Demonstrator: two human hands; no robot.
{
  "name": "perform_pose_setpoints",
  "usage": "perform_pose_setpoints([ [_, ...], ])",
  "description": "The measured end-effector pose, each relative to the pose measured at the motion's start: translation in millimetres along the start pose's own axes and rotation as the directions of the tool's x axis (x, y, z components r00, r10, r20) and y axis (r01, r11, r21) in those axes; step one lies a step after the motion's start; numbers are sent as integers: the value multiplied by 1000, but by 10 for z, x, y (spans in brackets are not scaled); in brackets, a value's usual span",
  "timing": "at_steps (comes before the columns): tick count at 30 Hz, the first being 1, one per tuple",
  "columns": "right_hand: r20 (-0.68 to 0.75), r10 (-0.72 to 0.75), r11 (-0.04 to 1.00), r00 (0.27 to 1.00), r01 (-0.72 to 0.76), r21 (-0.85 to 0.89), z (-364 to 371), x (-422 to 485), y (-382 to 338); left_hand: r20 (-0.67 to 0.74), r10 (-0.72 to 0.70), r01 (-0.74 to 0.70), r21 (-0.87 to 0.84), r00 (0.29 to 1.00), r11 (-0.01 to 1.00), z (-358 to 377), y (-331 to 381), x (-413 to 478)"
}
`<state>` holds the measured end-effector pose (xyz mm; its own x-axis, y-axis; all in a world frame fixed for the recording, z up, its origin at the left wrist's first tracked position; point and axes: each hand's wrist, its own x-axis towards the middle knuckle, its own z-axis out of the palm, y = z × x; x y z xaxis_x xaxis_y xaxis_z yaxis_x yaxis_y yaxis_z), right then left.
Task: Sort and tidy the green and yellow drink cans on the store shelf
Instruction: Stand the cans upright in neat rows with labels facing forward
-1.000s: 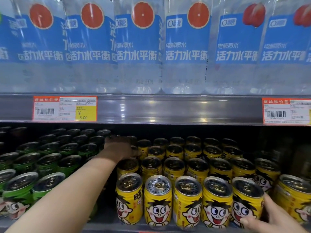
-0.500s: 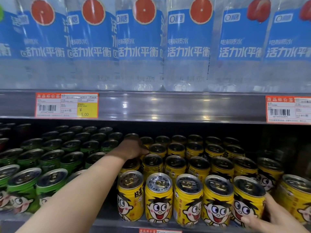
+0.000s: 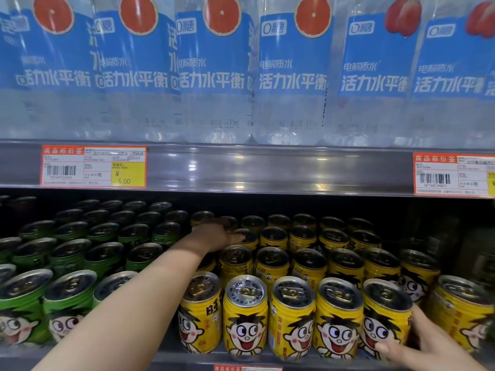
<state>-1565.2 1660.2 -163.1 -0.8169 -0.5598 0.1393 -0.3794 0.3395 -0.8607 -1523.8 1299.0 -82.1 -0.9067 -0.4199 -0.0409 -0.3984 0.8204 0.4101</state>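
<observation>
Green cans [image 3: 70,303] fill the left half of the lower shelf, and yellow cans [image 3: 246,317] with a cartoon face fill the right half, both several rows deep. My left hand [image 3: 214,235] reaches far back along the seam between the two colours. Its fingers lie stretched out to the right over the tops of rear yellow cans, holding nothing. My right hand [image 3: 409,341] wraps the front-row yellow can [image 3: 385,314] at the lower right, thumb on its front and fingers on its right side. One more yellow can [image 3: 463,309] stands right of that hand.
The upper shelf carries tall clear bottles [image 3: 214,76] with blue labels. Its metal front rail [image 3: 267,170] hangs low over the cans and bears two orange price tags [image 3: 93,166]. The far right of the lower shelf is dark.
My left hand has slid to the right, from the edge of the green cans onto the rear yellow cans. My right hand has stayed on the front yellow can.
</observation>
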Motion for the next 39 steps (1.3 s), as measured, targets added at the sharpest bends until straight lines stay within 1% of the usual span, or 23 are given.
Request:
perform_pose_setpoints([
  [3, -8, 39, 999, 999, -40, -30, -24, -4, -15, -15, -6, 7, 47, 1000, 999, -27, 13, 54],
  [5, 23, 78, 996, 997, -77, -50, -46, -40, -94, -21, -12, 13, 59, 1000, 998, -40, 27, 53],
  [7, 45, 99, 990, 994, -94, -109, -75, -69, -153, 0, -8, 8, 38, 1000, 999, -61, 3, 31],
  [9, -10, 92, 989, 996, -92, -114, -138, -104, -223, 24, 10, -10, -35, 1000, 999, -107, -69, -18],
  [11, -140, 1, 992, 990, -19, -124, -195, -112, -378, 30, 36, -33, -99, 999, 995, -164, -168, -70],
  [13, -215, -151, 964, 965, 96, -248, -178, -52, -610, 20, 47, -44, -124, 999, 991, -190, -231, -121],
  [14, -204, -200, 940, 958, 129, -315, -130, 24, -734, 11, 46, -44, -137, 999, 990, -189, -238, -145],
  [15, -151, -228, 919, 962, 161, -359, -53, 118, -872, 3, 44, -43, -152, 999, 987, -180, -239, -165],
  [17, 4, -206, 888, 979, 189, -419, 134, 399, -1073, 0, 32, -32, -169, 999, 985, -158, -236, -191],
  [19, 130, -185, 833, 974, 226, -505, 350, 737, -1213, -2, 27, -27, -175, 1000, 984, -143, -230, -214],
  [22, 232, -157, 783, 960, 264, -563, 674, 1224, -1341, -36, 26, -33, -197, 999, 980, -141, -225, -225],
  [26, 279, -140, 725, 950, 291, -624, 955, 1620, -1440, -57, 35, -47, -242, 998, 969, -136, -256, -215],
  [29, 330, -70, 709, 941, 280, -648, 1071, 1768, -1452, -57, 42, -55, -258, 997, 964, -110, -319, -181],
  [31, 347, -33, 708, 937, 267, -653, 1121, 1835, -1410, -69, 48, -61, -210, 996, 976, -99, -346, -136],
  [33, 346, -27, 708, 938, 262, -656, 1148, 1890, -1377, -89, 61, -71, -123, 994, 990, -108, -338, -104],
  [35, 340, -25, 700, 940, 259, -665, 1164, 1924, -1372, -89, 48, -55, -78, 995, 995, -119, -324, -85],
  [37, 327, -30, 697, 945, 254, -670, 1183, 1955, -1363, -64, 52, -55, -44, 997, 997, -132, -321, -63],
  [39, 331, -32, 696, 943, 258, -670, 1185, 1989, -1357, -1, 62, -62, 4, 998, 998, -175, -322, -38],
])
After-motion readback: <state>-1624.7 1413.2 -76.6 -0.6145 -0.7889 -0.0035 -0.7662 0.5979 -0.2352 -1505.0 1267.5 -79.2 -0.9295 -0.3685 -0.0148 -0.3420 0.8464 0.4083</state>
